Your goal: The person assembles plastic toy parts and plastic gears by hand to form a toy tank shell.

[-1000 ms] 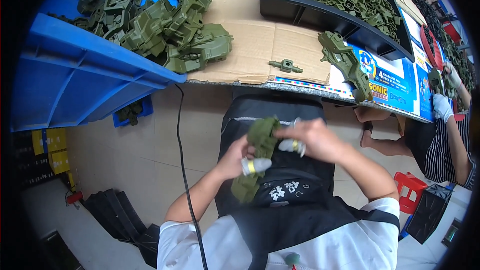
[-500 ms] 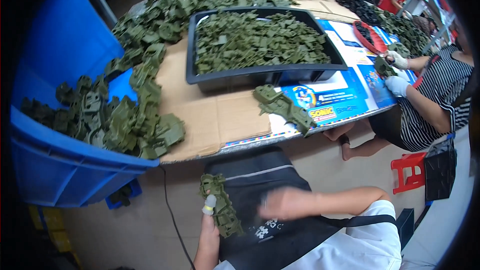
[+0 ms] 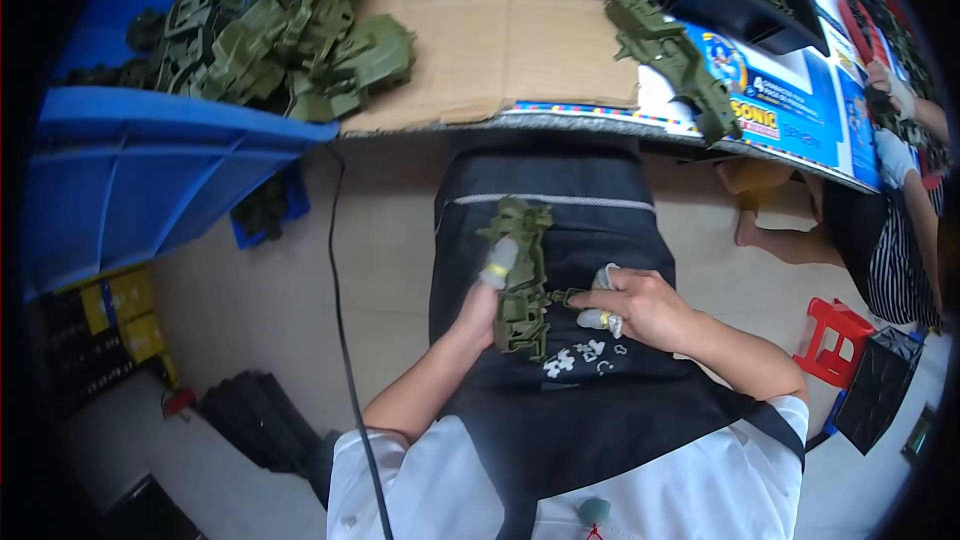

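Olive-green plastic is what both hands are busy with in the head view: a long moulded toy part (image 3: 520,275) held over the person's lap, above a black apron (image 3: 560,190), below the near edge of the table (image 3: 590,120). The left hand (image 3: 487,298) is closed around the part's left side, a taped finger laid up along it. The right hand (image 3: 640,305) is curled, its taped fingertips pinching a small green piece (image 3: 566,295) that juts from the part's right side; whether that piece is already seated I cannot tell.

Nothing supports the part but the two hands. If the pinch slips or the piece goes in crooked, it could pop free and drop past the apron to the floor, judging by the gap on either side of the lap.

On the table, more green parts (image 3: 300,35) are heaped at the left, spilling over a blue bin (image 3: 150,180), and one assembly (image 3: 675,55) lies close to the near edge; a knock could tip it off. Another person's arm (image 3: 905,115) works at the far right.
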